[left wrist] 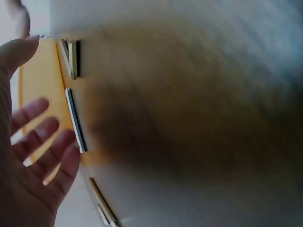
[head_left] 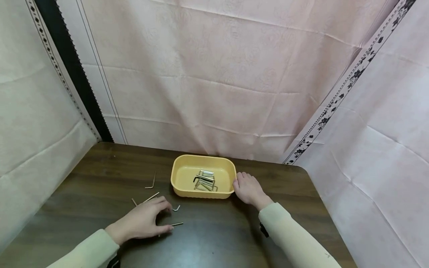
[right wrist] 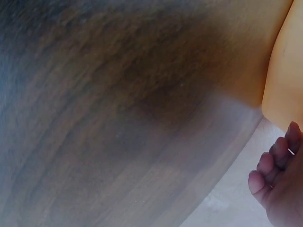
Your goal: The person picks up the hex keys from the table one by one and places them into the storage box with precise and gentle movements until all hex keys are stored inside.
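My left hand (head_left: pixel 144 221) hovers low over the table among loose L-shaped hex keys, thumb and fingers apart. In the left wrist view its fingers (left wrist: pixel 40 137) are spread and loosely bent, with nothing between them. A hex key (head_left: pixel 177 224) pokes out by the thumb tip, partly hidden by it. Just past the fingertips lies a short silver hex key (head_left: pixel 176 209). My right hand (head_left: pixel 249 190) grips the right end of a yellow tray (head_left: pixel 187 193) at its rim. Inside the tray is a pile of several hex keys (head_left: pixel 206 182), one of them black.
Behind the left hand lie a long hex key (head_left: pixel 151 197), partly covered by it, and another L-shaped key (head_left: pixel 153 183) farther back. All rest on a dark wooden table (head_left: pixel 268 230). Pale cloth curtains (head_left: pixel 214 93) hang along the table's back and sides.
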A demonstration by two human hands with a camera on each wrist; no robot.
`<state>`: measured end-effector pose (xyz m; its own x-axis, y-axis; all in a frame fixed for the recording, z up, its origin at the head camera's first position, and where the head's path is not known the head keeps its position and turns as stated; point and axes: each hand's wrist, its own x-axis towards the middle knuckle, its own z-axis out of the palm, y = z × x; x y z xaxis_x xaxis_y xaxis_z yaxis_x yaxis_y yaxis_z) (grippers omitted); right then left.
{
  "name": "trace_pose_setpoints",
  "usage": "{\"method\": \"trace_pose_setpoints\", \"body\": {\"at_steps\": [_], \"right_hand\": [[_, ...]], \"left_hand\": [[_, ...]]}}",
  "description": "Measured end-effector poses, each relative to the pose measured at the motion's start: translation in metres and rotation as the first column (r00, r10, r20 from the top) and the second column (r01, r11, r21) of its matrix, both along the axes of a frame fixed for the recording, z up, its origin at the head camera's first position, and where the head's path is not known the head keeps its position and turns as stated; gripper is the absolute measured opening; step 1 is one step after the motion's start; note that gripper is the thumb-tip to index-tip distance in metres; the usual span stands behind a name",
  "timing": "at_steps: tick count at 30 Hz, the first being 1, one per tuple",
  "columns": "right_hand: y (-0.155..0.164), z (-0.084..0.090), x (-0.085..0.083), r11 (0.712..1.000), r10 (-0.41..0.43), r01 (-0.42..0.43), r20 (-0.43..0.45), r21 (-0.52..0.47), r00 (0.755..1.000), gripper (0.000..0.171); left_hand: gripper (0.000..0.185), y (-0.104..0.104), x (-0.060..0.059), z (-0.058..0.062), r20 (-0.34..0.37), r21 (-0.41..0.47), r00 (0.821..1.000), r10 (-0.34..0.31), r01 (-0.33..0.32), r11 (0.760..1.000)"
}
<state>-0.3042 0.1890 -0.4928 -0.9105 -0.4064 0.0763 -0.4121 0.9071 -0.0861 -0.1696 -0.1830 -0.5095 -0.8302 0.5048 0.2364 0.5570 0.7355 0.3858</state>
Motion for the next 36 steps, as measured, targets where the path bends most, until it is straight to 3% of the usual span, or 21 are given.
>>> {"method": "trace_pose_setpoints", "body": {"at_steps": [3, 7, 16, 22, 32, 36], "right_hand": [[0.000, 0.000, 0.000, 1.000, -0.007, 0.007, 0.010, 0.002, 1.000, 0.027], [0.000, -0.001, 0.000, 1.000, -0.007, 0.007, 0.005, 0.000, 1.000, 0.027], [0.000, 0.000, 0.002, 0.999, -0.006, 0.008, -0.053, 0.046, 0.999, 0.024], [-0.002, 0.004, 0.003, 0.999, -0.014, 0.014, -0.001, 0.031, 1.000, 0.023], [-0.003, 0.004, 0.001, 0.999, -0.039, 0.038, 0.047, 0.019, 0.998, 0.023], [-0.003, 0.004, 0.001, 0.999, -0.039, 0.038, 0.065, 0.016, 0.997, 0.025]], "left_hand": [[0.041, -0.002, -0.001, -0.001, 0.092, 0.080, 0.995, -0.043, 0.036, 0.996], [0.041, -0.005, -0.003, -0.004, 0.151, 0.128, 0.987, -0.058, 0.039, 0.991], [0.034, -0.004, -0.003, -0.012, 0.092, 0.073, 0.994, -0.064, 0.057, 0.996], [0.028, -0.001, -0.003, -0.014, 0.090, 0.070, 0.993, -0.076, 0.070, 0.995], [0.018, -0.002, -0.010, -0.016, 0.209, 0.155, 0.971, -0.119, 0.088, 0.984], [0.017, -0.002, -0.011, -0.016, 0.217, 0.195, 0.967, -0.132, 0.090, 0.977]]}}
